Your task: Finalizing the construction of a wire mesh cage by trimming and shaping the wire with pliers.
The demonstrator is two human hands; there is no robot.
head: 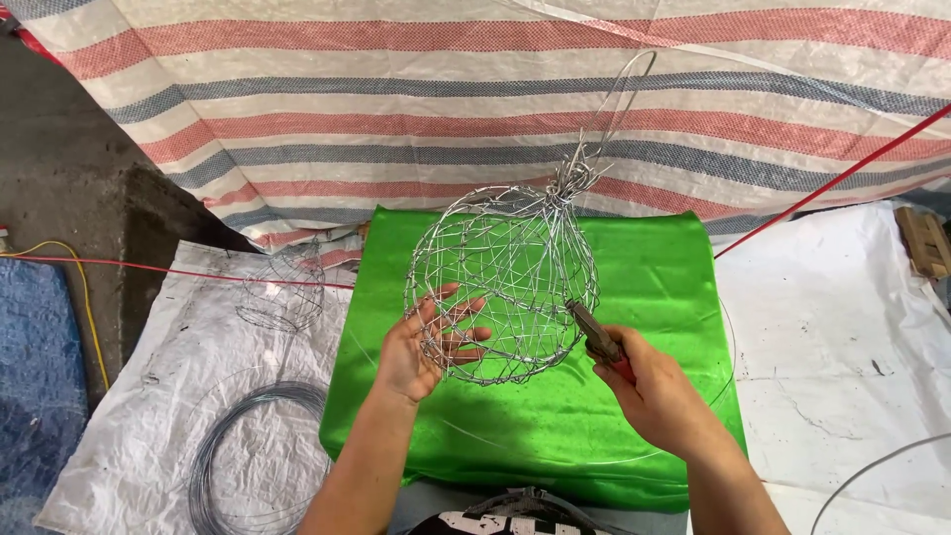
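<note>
A round cage of woven silver wire (505, 282) is held up over a green cloth (654, 287). A twisted neck and a long wire loop (609, 109) rise from its top. My left hand (428, 342) cups the cage's lower left side, fingers spread against the mesh. My right hand (654, 391) grips pliers with red handles (597, 342), whose jaws touch the cage's right side.
A smaller wire form (282, 287) lies on a white sack at the left. A coil of grey wire (248, 451) rests below it. A striped tarp (495, 109) hangs behind. Red cord (832, 183) and yellow cable (84, 297) cross the ground. A wooden piece (923, 241) sits at the far right.
</note>
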